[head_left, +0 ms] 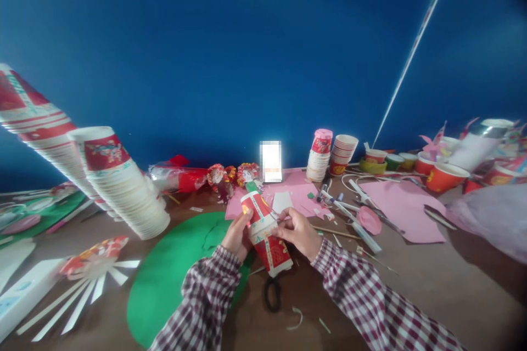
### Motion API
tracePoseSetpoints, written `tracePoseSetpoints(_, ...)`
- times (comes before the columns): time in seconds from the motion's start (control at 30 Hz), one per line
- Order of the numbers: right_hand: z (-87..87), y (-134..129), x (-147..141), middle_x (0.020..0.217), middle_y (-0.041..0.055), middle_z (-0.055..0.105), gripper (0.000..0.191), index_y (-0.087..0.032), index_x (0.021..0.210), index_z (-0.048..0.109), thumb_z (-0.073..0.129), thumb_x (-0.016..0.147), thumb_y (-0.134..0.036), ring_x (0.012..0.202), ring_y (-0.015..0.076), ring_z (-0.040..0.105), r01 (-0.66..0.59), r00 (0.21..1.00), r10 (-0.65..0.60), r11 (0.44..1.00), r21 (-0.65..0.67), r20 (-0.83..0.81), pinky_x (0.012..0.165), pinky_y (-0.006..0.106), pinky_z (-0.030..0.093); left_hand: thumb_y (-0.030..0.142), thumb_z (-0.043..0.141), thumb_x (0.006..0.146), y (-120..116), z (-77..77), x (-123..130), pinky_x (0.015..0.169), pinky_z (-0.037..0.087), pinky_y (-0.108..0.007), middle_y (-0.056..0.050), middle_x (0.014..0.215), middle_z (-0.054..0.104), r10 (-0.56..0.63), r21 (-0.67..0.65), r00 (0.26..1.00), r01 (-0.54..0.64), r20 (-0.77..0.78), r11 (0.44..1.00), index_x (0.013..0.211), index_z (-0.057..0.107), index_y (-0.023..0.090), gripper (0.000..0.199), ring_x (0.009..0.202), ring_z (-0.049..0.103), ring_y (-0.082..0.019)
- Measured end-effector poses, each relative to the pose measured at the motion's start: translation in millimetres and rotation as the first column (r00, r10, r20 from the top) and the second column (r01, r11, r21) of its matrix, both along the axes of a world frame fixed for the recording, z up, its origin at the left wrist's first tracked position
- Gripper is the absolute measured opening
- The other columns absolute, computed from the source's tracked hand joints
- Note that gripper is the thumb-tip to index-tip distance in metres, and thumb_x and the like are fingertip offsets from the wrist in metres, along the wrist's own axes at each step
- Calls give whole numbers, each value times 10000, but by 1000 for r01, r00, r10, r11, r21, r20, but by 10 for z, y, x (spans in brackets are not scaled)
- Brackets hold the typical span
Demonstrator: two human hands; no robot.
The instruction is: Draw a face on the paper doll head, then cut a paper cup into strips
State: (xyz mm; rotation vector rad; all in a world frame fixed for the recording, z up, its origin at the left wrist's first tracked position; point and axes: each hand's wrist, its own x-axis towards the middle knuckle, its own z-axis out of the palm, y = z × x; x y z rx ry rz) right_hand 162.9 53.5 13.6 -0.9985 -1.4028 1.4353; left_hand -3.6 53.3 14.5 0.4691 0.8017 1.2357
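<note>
In front of me are two red-and-white printed paper cups (263, 225), set end to end and tilted. My left hand (237, 234) is closed round the left side of the upper one, thumb on its face. My right hand (297, 232) pinches at the right edge where the two meet; whether a small piece is between its fingertips I cannot tell. Just below the cups a black loop (272, 294), perhaps a scissors handle, lies on the brown table (370, 307). Beneath my left forearm is a round green sheet (164, 279).
Tall leaning stacks of paper cups (123, 186) stand at left, near a cup cut into strips (93, 274). Behind my hands lies pink paper (294, 181) with scraps. Shorter cup stacks (319, 156), pens (337, 203) and orange cups (447, 177) line the back right, before a blue partition (247, 66).
</note>
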Motion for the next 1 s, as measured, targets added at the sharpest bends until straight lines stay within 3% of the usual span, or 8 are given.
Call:
tracePoseSetpoints(0.53,18,6,12,605,-62,593,433,-205,831,403,756,631,-355,563,117,560,-45,999,44,999,-18,-18,581,241,405,258,640,751,2,-43,-19,734,545,-356,-110,834,703,-3,69,1000,1,28,998,979,612,114,271,757,673,-228)
tracePoseSetpoints(0.87,74,-21,0,583,-65,591,427,-208,822,411,746,624,-386,551,123,573,-25,999,25,999,-20,23,559,238,418,279,630,753,-6,0,-9,639,551,-334,-133,839,691,4,54,1000,-4,-6,999,964,615,104,275,675,662,-211)
tracePoseSetpoints(1.0,109,7,48,602,-57,595,381,-205,825,435,717,654,-396,563,121,574,-36,998,36,999,-14,47,545,225,420,288,646,738,-14,46,-34,571,548,-303,-109,805,688,46,-17,998,-47,-53,999,967,610,123,284,609,651,-185)
